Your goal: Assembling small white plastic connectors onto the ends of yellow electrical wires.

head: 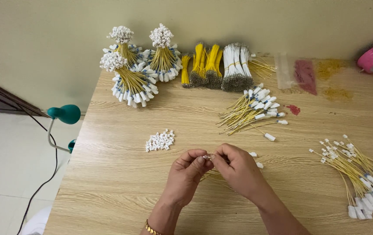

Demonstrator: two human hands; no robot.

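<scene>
Nearest the camera, the left hand (186,174) and the right hand (238,167) are brought together over the wooden table (121,200), fingertips meeting at a small white connector (207,156). Both hands are closed in a pinch around it; the left thumb and forefinger are pressed on the piece, while the right fingers are curled tight, apparently on a thin yellow wire (215,175) that trails beneath the palms. Whether the wire end is already seated in the connector cannot be told, since the joint is hidden by the fingertips.

The step is judged to be best done with the connector held still by the left hand and the wire gripped close to its tip by the right, so that it is not bent when pushed. The wire should be kept in line with the opening, and only light pressure is called for.

Just beyond the hands, a small heap of loose white connectors (160,141) is laid within easy reach. To the right, a fan of finished wires (361,174) is spread. Farther off, a loose pile of capped wires (254,109) is seen, and at the table's far edge, tied bundles (134,82) are stood against the wall.
</scene>
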